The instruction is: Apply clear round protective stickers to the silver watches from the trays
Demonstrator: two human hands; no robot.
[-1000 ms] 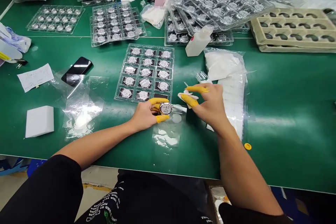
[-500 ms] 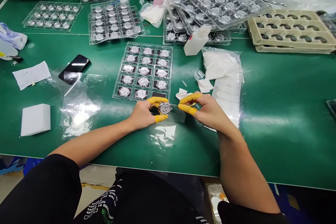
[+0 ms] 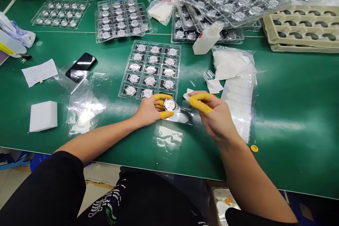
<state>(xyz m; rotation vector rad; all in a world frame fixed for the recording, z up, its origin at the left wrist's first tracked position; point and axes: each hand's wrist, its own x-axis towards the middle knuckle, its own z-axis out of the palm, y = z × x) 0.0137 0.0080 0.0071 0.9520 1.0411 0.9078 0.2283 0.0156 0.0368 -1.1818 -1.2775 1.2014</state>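
My left hand [image 3: 149,110], with yellow finger cots, grips a round silver watch case [image 3: 169,105] at its edge. A little to the right, my right hand [image 3: 214,114] pinches its cotted fingertips together. A thin clear film [image 3: 185,108] seems to run from the watch to those fingertips. A small white wipe [image 3: 188,94] lies just above that hand. Behind my left hand stands a clear blister tray of silver watch cases [image 3: 149,70], its lowest row partly hidden by my fingers. Loose plastic film [image 3: 182,117] lies under the watch.
Green workbench [image 3: 291,113] with its front edge near my arms. Stacked blister trays [image 3: 122,17] and a beige pulp tray [image 3: 299,30] stand behind. Nearby are a white bottle [image 3: 208,39], a bag of white wipes [image 3: 233,64], a phone [image 3: 81,66] and a white sponge [image 3: 43,116].
The white wipe has left my right hand and lies on the bench. That hand came to the watch, then drew back rightward. My left hand keeps the watch, and the view shifted slightly.
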